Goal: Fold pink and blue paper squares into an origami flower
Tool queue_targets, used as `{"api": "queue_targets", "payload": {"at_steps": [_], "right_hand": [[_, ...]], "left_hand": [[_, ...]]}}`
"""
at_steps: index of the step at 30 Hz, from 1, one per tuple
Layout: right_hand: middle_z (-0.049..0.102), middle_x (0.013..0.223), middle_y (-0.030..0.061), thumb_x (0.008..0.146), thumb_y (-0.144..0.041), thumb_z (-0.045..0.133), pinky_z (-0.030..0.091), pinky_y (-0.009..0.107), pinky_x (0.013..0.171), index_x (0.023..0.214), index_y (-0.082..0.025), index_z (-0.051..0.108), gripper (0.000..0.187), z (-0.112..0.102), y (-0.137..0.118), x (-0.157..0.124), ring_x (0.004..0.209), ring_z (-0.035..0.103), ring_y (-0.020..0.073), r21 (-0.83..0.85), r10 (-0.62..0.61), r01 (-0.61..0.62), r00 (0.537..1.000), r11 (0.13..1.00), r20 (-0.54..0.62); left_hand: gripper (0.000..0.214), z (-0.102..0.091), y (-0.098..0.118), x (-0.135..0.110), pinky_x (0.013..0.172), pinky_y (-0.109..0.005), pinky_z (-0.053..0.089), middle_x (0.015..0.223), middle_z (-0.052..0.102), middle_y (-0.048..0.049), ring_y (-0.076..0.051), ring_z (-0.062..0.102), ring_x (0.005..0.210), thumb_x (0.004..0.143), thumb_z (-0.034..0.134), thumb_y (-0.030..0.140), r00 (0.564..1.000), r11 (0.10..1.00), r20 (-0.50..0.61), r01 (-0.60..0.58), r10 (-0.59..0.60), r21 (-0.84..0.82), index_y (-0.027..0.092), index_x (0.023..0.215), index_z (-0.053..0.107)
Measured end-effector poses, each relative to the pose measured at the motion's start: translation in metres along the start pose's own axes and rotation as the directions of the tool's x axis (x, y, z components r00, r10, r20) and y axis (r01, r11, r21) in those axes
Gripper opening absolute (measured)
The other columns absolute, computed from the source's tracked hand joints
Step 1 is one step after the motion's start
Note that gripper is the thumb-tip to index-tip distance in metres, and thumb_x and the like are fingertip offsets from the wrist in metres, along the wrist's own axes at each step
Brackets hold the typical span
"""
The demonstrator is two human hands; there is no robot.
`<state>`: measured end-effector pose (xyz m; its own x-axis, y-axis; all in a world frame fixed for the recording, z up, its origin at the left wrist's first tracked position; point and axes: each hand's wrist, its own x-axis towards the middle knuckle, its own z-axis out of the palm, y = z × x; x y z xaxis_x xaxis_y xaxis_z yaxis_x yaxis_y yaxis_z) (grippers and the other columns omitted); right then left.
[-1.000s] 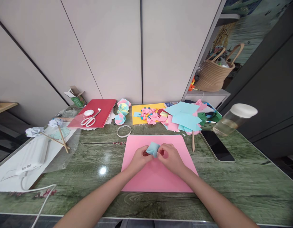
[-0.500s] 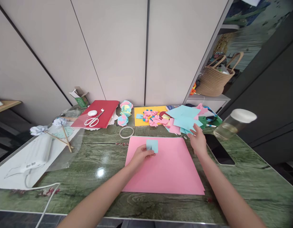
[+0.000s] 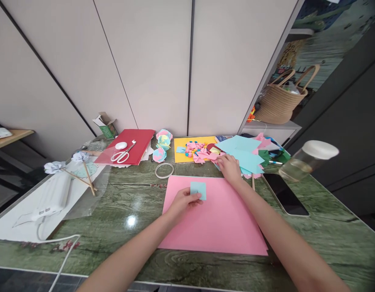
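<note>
Now the right hand (image 3: 230,169) is at the pink pieces (image 3: 201,155); half a second ago it was farther right, by the near edge of the blue sheets (image 3: 238,147). A second ago both hands were on the blue square (image 3: 197,188). Now only the left hand (image 3: 183,201) has it, thumb on top, grip closed, above the pink sheet (image 3: 212,227) on the tabletop (image 3: 135,227). My read: folding is paused, one hand parks the square while the other goes to the pile. Right grip: can't tell if it's pinching anything, fingertips blend into the pink. Stick (image 3: 253,182) partly hidden by right forearm. Cord runs off the bottom edge.
</note>
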<state>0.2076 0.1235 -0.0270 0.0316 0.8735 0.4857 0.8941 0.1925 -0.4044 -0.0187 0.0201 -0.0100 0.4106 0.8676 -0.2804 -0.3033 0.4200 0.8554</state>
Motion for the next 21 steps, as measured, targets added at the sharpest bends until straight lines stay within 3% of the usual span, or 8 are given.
{"api": "queue_targets", "payload": {"at_steps": [5,9,12,16,17,19,21], "right_hand": [[0.059,0.090,0.0122,0.077,-0.024,0.051,0.025,0.037,0.079,0.081,-0.018,0.063,0.014,0.009,-0.004,0.018,0.095,0.042,0.0256,0.037,-0.019,0.018,1.000,0.999,0.016],[0.061,0.091,0.0124,0.078,-0.026,0.049,0.027,0.037,0.079,0.083,-0.016,0.063,0.017,-0.003,-0.009,0.016,0.093,0.046,0.0249,0.127,0.031,-0.029,0.999,0.991,-0.009],[0.062,0.090,0.0098,0.080,-0.032,0.044,0.035,0.033,0.073,0.089,-0.016,0.060,0.025,-0.020,-0.017,-0.003,0.084,0.052,0.0216,0.239,0.084,-0.081,0.996,0.968,-0.001],[0.064,0.073,0.0031,0.080,-0.032,0.042,0.043,0.026,0.062,0.091,-0.016,0.058,0.025,-0.041,-0.031,-0.047,0.067,0.058,0.0151,0.407,0.103,-0.137,0.989,0.903,0.106],[0.064,0.071,0.0018,0.078,-0.031,0.043,0.044,0.025,0.061,0.090,-0.016,0.058,0.024,-0.045,-0.034,-0.058,0.065,0.058,0.0141,0.462,0.105,-0.162,0.984,0.872,0.146],[0.064,0.074,0.0017,0.073,-0.028,0.051,0.045,0.026,0.063,0.091,-0.018,0.058,0.022,-0.048,-0.039,-0.077,0.065,0.058,0.0139,0.703,0.152,-0.324,0.943,0.633,0.297],[0.063,0.076,0.0025,0.069,-0.026,0.055,0.045,0.026,0.061,0.088,-0.017,0.059,0.022,-0.049,-0.044,-0.089,0.067,0.058,0.0145,0.764,0.177,-0.440,0.896,0.473,0.407]], "left_hand": [[0.027,0.001,0.001,0.000,0.059,-0.021,0.039,0.072,0.061,-0.0046,-0.011,0.057,0.062,0.059,0.070,0.026,1.000,1.000,0.002,0.019,-0.019,-0.006,0.011,0.078,0.060],[0.028,0.002,0.003,-0.001,0.066,-0.023,0.040,0.078,0.061,-0.0059,-0.012,0.058,0.068,0.060,0.070,0.025,1.000,0.999,0.020,-0.014,0.015,-0.039,0.011,0.082,0.060],[0.027,0.004,0.005,-0.003,0.069,-0.025,0.040,0.081,0.061,-0.0056,-0.013,0.058,0.070,0.062,0.069,0.025,0.998,0.997,0.039,-0.045,0.047,-0.055,0.012,0.084,0.060],[0.024,0.007,0.006,-0.007,0.071,-0.025,0.039,0.081,0.061,-0.0050,-0.012,0.057,0.072,0.064,0.068,0.025,0.994,0.993,0.075,-0.079,0.085,-0.083,0.012,0.083,0.061],[0.023,0.008,0.006,-0.008,0.072,-0.025,0.039,0.080,0.061,-0.0049,-0.012,0.057,0.072,0.064,0.068,0.024,0.993,0.992,0.082,-0.075,0.083,-0.101,0.012,0.083,0.061],[0.021,0.009,0.006,-0.009,0.074,-0.025,0.039,0.080,0.061,-0.0042,-0.012,0.056,0.074,0.064,0.068,0.022,0.994,0.988,0.090,-0.053,0.066,-0.143,0.013,0.082,0.062],[0.020,0.011,0.005,-0.010,0.076,-0.025,0.038,0.080,0.061,-0.0028,-0.011,0.055,0.075,0.063,0.068,0.020,0.994,0.984,0.086,-0.049,0.065,-0.173,0.014,0.081,0.063]]}}
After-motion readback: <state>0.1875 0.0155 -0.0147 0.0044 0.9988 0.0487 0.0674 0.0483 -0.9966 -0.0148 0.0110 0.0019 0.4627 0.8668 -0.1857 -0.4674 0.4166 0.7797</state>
